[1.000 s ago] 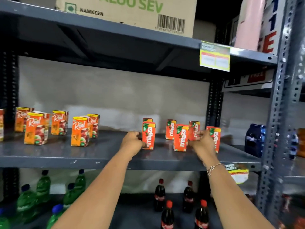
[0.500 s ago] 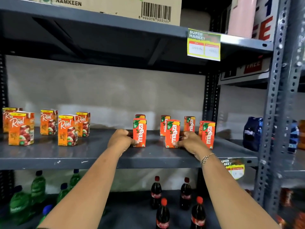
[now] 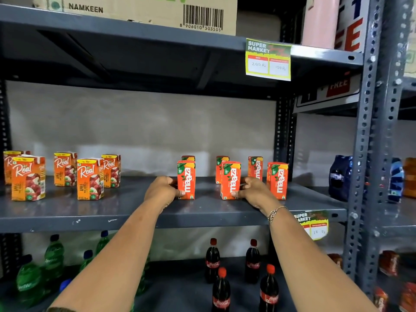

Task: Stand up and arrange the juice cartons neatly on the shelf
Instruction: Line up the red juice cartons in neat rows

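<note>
Maaza cartons (image 3: 230,180) upright, loosely spaced on middle shelf (image 3: 135,212). Left hand (image 3: 161,191) pinches front-left carton (image 3: 186,180); right hand (image 3: 254,192) pinches the front-middle one. Risk: sliding either could tip it into back-row cartons just behind; they look light.

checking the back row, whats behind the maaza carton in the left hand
Behind the front Maaza carton held by the left hand, only the top of another Maaza carton shows. Its body is covered.
</note>
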`<state>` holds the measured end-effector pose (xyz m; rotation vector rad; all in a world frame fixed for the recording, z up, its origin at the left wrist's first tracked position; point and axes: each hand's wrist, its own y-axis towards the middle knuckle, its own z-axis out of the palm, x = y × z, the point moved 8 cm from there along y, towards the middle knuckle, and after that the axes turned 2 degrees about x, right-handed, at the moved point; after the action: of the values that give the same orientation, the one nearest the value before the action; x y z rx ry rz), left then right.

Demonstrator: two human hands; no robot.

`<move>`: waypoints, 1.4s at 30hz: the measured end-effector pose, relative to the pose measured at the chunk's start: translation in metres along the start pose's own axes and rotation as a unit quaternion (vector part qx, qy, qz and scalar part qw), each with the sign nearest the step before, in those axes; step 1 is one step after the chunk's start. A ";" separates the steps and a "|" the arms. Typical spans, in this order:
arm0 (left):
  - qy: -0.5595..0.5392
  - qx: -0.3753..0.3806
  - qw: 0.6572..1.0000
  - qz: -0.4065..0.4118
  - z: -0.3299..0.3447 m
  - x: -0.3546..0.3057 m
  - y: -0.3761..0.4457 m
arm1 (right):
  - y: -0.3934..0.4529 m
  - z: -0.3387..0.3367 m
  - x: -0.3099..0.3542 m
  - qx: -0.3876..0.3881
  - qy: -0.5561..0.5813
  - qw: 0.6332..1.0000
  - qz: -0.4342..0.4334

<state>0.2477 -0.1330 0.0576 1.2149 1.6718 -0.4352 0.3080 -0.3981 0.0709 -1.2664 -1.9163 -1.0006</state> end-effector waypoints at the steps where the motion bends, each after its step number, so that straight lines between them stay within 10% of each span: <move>1: -0.002 0.000 1.000 -0.001 0.000 0.001 0.001 | 0.001 0.000 -0.001 -0.002 -0.004 1.000 0.001; 42: 0.017 0.012 1.000 0.011 0.001 -0.004 -0.005 | 0.014 0.005 -0.013 0.016 -0.054 0.998 -0.003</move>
<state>0.2435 -0.1378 0.0591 1.2630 1.6855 -0.4236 0.3247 -0.3966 0.0613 -1.3221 -2.0109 -0.9178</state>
